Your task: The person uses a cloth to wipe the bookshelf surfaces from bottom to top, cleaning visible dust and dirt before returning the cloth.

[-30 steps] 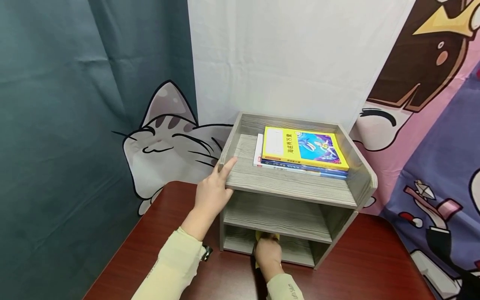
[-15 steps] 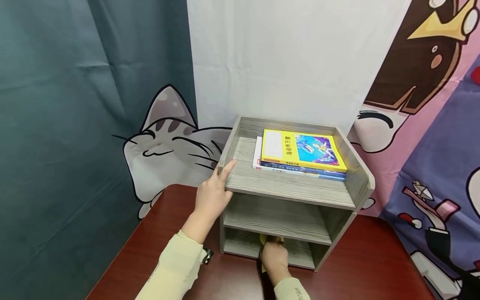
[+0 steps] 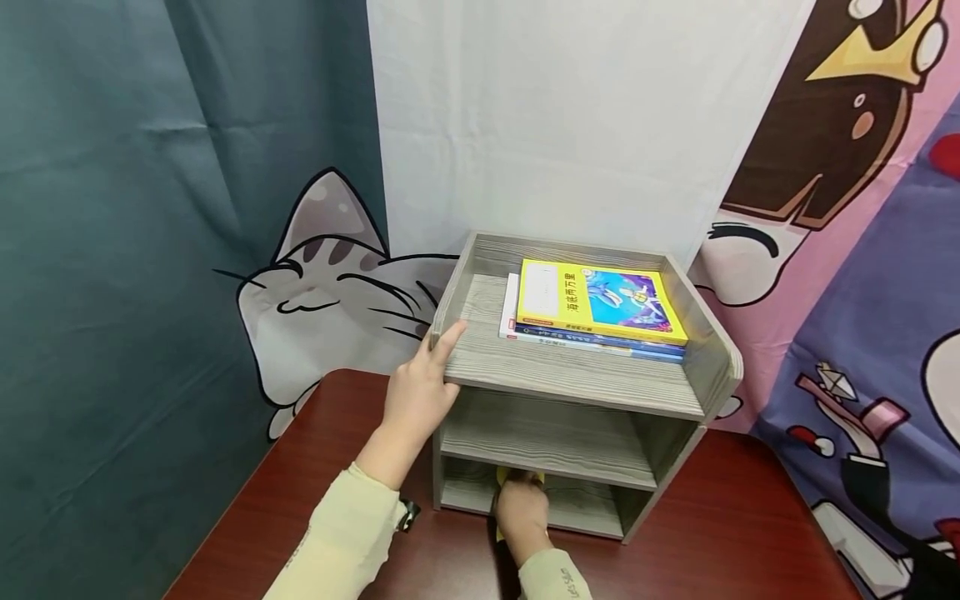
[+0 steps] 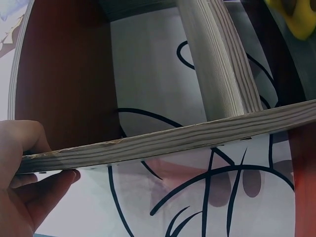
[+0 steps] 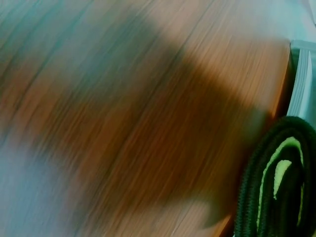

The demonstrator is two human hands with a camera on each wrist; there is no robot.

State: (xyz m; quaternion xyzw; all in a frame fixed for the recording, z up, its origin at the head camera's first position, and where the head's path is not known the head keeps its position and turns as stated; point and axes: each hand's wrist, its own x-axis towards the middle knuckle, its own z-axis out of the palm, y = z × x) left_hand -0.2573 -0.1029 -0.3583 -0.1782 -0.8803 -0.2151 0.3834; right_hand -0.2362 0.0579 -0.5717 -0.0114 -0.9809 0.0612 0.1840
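Observation:
My left hand (image 3: 420, 392) grips the front edge of the left side panel of a grey wood-grain desktop shelf (image 3: 570, 379). In the left wrist view the thumb and fingers (image 4: 52, 195) of that hand lie on either side of the panel edge. Down at the lowest compartment, my right hand (image 3: 522, 512) holds a folded cloth (image 3: 501, 479), yellow and dark. The right wrist view shows this cloth (image 5: 281, 182) as a dark-edged fold with yellow-green layers. Most of the cloth is hidden by the hand and the board above.
Several books (image 3: 600, 304), a yellow one uppermost, are stacked on the top shelf. A middle board (image 3: 547, 442) separates the two lower compartments. The shelf stands on a dark red table (image 3: 337, 467), with a white curtain (image 3: 585, 117) behind and printed cloths at the sides.
My right hand and the cloth have shifted right and then back left along the lowest compartment. My left hand keeps its place on the side panel. The books have not moved.

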